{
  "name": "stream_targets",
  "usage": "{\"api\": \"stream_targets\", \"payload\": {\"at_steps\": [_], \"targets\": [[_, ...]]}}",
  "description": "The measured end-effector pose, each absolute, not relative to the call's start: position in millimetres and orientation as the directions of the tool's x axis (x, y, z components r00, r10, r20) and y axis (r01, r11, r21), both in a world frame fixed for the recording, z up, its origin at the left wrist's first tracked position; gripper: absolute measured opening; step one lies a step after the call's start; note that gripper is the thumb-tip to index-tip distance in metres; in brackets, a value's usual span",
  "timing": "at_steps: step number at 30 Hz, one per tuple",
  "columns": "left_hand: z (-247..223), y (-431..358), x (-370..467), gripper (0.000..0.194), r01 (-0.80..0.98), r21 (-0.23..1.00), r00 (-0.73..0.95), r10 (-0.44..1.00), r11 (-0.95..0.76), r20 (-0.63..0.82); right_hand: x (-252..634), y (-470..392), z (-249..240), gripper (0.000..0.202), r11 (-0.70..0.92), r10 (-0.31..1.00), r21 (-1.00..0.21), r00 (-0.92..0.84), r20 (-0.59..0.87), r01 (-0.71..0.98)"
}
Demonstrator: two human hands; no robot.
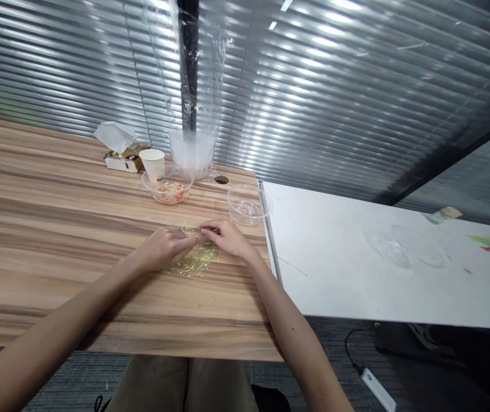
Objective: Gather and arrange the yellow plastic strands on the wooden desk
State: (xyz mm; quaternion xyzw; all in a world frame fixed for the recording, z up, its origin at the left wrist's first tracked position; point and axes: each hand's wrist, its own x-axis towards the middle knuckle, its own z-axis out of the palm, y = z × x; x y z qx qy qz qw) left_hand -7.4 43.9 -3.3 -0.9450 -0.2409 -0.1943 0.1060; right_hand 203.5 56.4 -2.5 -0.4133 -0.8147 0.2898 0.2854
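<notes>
Two hands meet over a small heap of clear yellow-green wrappers (193,261) lying on the wooden worktop (56,229), near its right edge and closer to the near edge than the far one. The left hand (164,247) rests knuckles-up on the left part of the heap, fingers curled loosely; whether it grips anything cannot be told. The right hand (225,236) sits just beyond the heap, its fingertips pinched together on a small clear piece too tiny to make out. Further in from the hands, a clear bowl of coloured sweets (168,187) stands with a white paper cup (152,165) just behind it. An empty clear bowl (248,204) sits at the worktop's right edge. Toward the far edge are a tissue box (118,150) and a stack of clear bowls in a tall plastic sleeve (191,150). A white table (335,274) adjoins on the right, carrying two more clear bowls (406,247).
</notes>
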Motion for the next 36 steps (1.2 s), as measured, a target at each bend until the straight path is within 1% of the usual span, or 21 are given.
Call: {"api": "stream_targets", "payload": {"at_steps": [7, 12, 16, 19, 22, 28, 33, 36], "targets": [[0.3, 40.4, -4.1, 0.025, 0.505, -0.018, 0.814, 0.470, -0.863, 0.340, 202.7, 55.0, -0.4, 0.023, 0.466, 0.848, -0.716, -0.492, 0.196, 0.519], [-2.3, 41.2, -4.4, 0.026, 0.504, -0.037, 0.817, 0.463, -0.863, 0.345, 203.0, 55.2, 0.0, 0.024, 0.465, 0.846, -0.722, -0.497, 0.193, 0.512], [-5.2, 41.7, -4.5, 0.034, 0.527, -0.067, 0.779, 0.450, -0.847, 0.437, 203.5, 55.7, -1.3, 0.026, 0.470, 0.840, -0.726, -0.505, 0.196, 0.501], [-4.8, 41.8, -5.1, 0.042, 0.549, -0.036, 0.711, 0.443, -0.835, 0.546, 203.3, 55.9, -2.3, 0.024, 0.488, 0.828, -0.733, -0.518, 0.217, 0.473], [-1.0, 41.9, -6.7, 0.043, 0.531, -0.033, 0.667, 0.394, -0.847, 0.632, 202.6, 55.6, -1.8, 0.023, 0.499, 0.822, -0.734, -0.520, 0.232, 0.462], [7.5, 40.5, -10.0, 0.036, 0.543, -0.007, 0.622, 0.397, -0.840, 0.675, 201.6, 54.5, 0.1, 0.022, 0.467, 0.843, -0.734, -0.498, 0.203, 0.493], [7.3, 40.4, -12.3, 0.032, 0.590, 0.092, 0.513, 0.460, -0.802, 0.724, 201.7, 54.6, -1.5, 0.024, 0.454, 0.850, -0.749, -0.487, 0.201, 0.482], [5.8, 41.6, -13.2, 0.032, 0.603, 0.129, 0.468, 0.480, -0.787, 0.742, 201.4, 54.9, -1.5, 0.023, 0.450, 0.852, -0.750, -0.485, 0.198, 0.485]]}}
